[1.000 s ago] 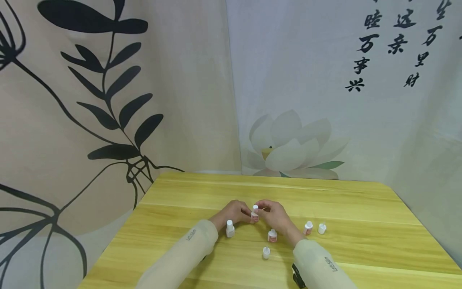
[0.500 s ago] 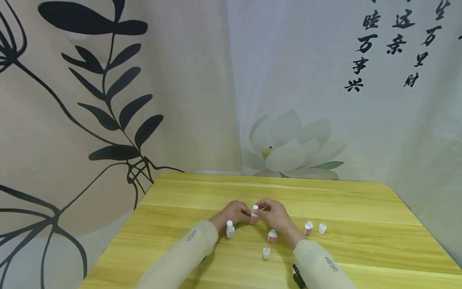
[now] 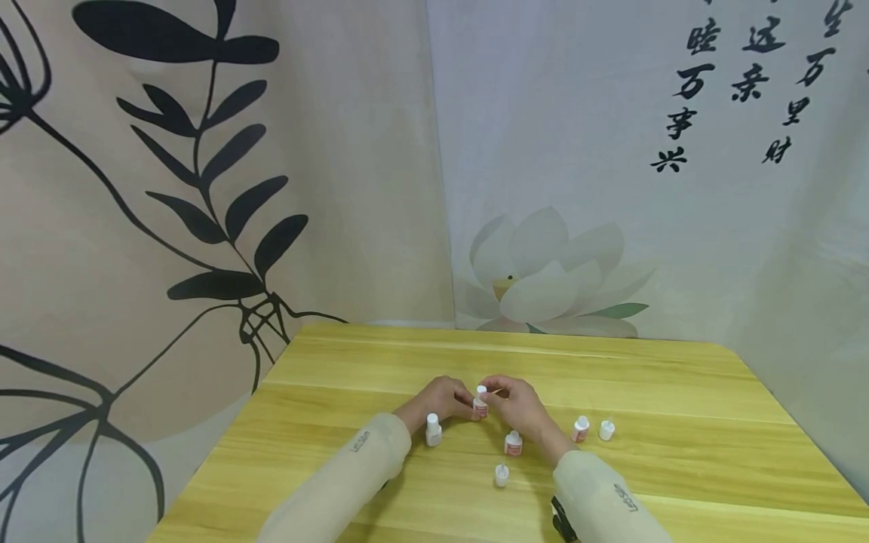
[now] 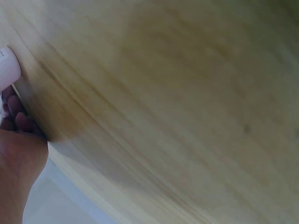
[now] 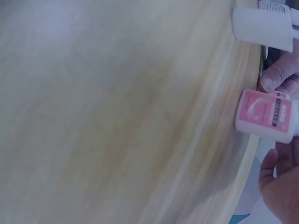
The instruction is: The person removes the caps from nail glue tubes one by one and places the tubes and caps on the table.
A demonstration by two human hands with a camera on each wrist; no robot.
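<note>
My left hand holds a small white bottle with a pink-red label, upright on the table. At its top, my right hand pinches the white cap between thumb and fingertips. Beside the left wrist stands a white bottle with its tall cap on; a white bottle also shows at the left wrist view's edge. A short-necked, pink-labelled bottle stands left of the right wrist. In the right wrist view, a pink-labelled bottle partly covers the hands.
A loose white cap lies in front of the short-necked bottle. Further right stand another pink-labelled bottle and a second loose cap. The wooden table ends at a printed curtain behind.
</note>
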